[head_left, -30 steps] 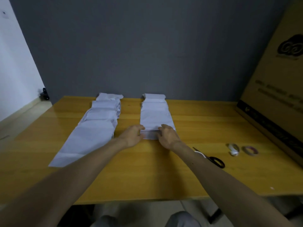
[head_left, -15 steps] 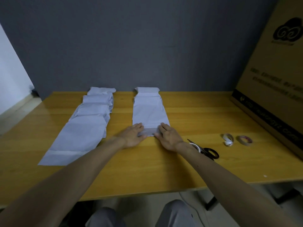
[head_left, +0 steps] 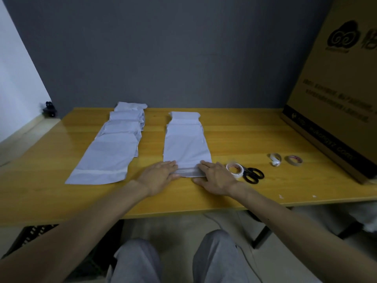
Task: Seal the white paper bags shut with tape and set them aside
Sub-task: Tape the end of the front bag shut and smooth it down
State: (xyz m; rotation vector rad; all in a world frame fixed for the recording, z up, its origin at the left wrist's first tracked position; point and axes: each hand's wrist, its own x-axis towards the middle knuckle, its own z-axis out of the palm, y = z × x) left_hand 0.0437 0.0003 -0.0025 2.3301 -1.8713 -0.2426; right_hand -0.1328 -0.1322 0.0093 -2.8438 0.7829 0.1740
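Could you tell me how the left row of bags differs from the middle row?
The left row lies untouched; the left hand and right hand press the folded near end of the middle row. The left row shows four overlapping bags, the middle row fewer. Both are white and lie flat on the table.

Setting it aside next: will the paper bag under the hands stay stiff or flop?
Likely floppy: the paper bag is thin, flat and long, so it should sag if held by one end. Probably light, and may slide on the glossy table.
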